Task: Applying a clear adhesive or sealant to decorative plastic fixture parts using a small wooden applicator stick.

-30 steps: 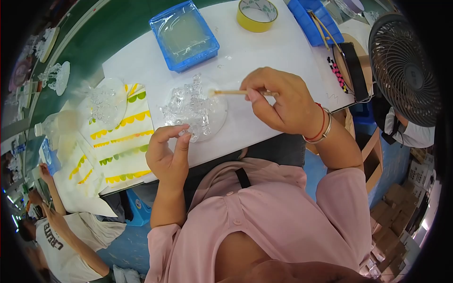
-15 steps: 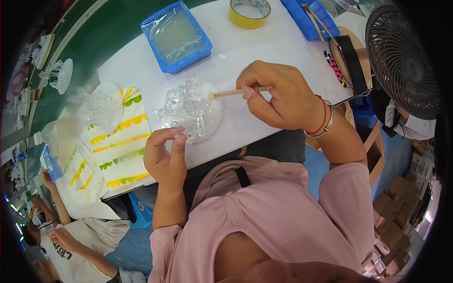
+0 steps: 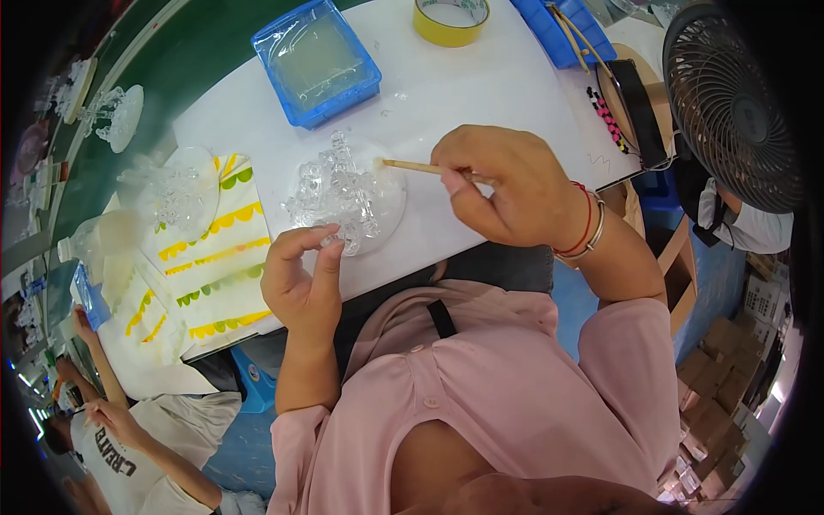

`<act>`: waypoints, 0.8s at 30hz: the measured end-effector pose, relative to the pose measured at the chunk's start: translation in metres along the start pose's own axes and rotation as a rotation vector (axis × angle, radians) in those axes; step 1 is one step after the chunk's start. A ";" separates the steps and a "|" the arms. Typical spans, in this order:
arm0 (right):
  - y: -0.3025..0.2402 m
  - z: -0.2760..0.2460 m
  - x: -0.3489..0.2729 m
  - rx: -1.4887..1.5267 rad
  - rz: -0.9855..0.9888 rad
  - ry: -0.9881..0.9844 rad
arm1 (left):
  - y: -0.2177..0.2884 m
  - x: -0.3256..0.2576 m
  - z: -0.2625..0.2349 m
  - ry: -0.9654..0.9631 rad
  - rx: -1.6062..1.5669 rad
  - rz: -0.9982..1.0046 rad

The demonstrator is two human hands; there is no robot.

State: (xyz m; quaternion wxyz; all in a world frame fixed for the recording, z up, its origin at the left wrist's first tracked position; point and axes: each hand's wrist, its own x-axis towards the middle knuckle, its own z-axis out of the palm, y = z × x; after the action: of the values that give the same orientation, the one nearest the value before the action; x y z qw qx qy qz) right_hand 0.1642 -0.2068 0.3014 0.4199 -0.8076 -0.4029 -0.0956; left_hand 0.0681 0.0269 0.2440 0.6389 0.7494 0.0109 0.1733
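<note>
A clear plastic piece (image 3: 335, 193) is set on a round clear disc (image 3: 393, 204), which lies flat on the white-topped table (image 3: 481, 90), near its front edge. The near side of the clear plastic piece is pinched between the thumb and forefinger of the left hand (image 3: 300, 276), the other fingers being curled in. A thin wooden stick (image 3: 414, 166) is gripped between the thumb and fingers of the right hand (image 3: 508, 184) and is pointed leftward. Its tip is placed over the right part of the disc; whether the surface is touched cannot be told.

Beyond the disc, a blue tray (image 3: 339, 108) with translucent contents is seen, and a roll of yellow tape (image 3: 450, 33) is laid to its right. Farther right, more sticks (image 3: 569, 37) are held in a blue bin (image 3: 560, 57), near a black fan (image 3: 740, 112). To the left, a second clear piece (image 3: 184, 190) is rested partly over a white sheet (image 3: 215, 281) patterned in yellow and green. At the lower left, another person in a pale shirt (image 3: 167, 433) is partly seen.
</note>
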 end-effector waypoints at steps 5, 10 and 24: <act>-0.015 -0.001 -0.008 0.008 -0.101 -0.076 | 0.000 -0.001 0.000 -0.003 -0.007 -0.008; -0.008 -0.005 -0.006 0.029 -0.096 -0.070 | 0.005 0.000 0.001 -0.014 -0.011 -0.011; -0.010 -0.010 -0.015 -0.030 -0.065 -0.109 | 0.012 0.003 0.008 -0.111 0.160 0.138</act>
State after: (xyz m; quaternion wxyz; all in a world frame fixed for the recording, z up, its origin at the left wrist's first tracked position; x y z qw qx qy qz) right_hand 0.1489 -0.2201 0.3061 0.3819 -0.8043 -0.4496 -0.0709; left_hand 0.0703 0.0174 0.2556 0.5631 0.8055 -0.0620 0.1736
